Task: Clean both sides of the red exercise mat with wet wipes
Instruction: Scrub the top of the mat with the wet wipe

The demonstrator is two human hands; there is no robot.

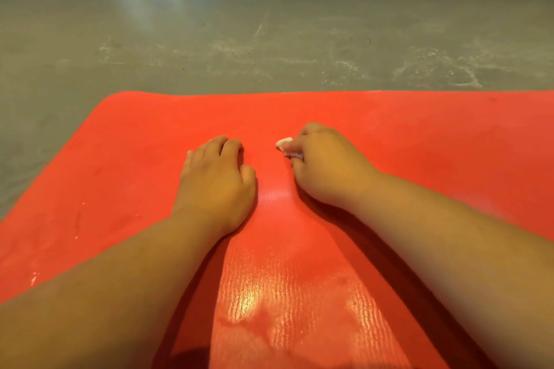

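Scuffed grey floor (pixel 269 24) beneath glossy red mat (pixel 419 135)

Wipe (pixel 284 143) mostly inside right hand (pixel 325 166).

Red mat (pixel 389 135) with fine ribbed sheen, white wipe (pixel 284 143), mottled grey floor (pixel 209 24)

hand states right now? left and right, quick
Left hand: open, fingers loosely bent, resting on the red mat, holding nothing.
Right hand: closed around a white wipe, held down on the mat.
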